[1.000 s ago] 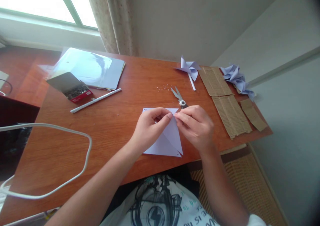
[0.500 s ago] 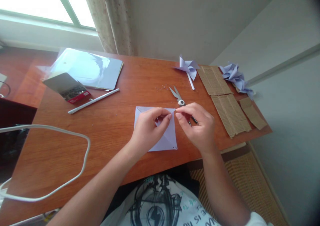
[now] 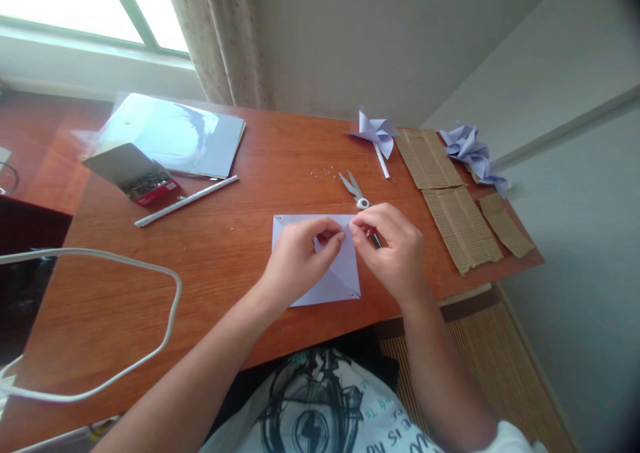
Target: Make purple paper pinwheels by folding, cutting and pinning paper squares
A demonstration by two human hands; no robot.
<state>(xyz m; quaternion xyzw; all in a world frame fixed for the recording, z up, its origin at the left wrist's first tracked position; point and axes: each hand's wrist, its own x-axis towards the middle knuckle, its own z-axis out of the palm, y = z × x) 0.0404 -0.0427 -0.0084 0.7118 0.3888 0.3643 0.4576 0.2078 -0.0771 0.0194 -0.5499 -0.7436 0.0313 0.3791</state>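
Wooden counter [image 3: 225, 266], centre frame: my left hand [image 3: 295, 263] and right hand [image 3: 395, 253] pinch the paper square [image 3: 335, 279]; I'd crease corners gently.

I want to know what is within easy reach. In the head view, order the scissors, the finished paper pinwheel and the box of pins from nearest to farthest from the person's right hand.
From the right hand:
1. Scissors, just beyond the hand, partly hidden under it.
2. Paper pinwheel, farther back, near the table's far edge.
3. Box of pins, far off to the left.
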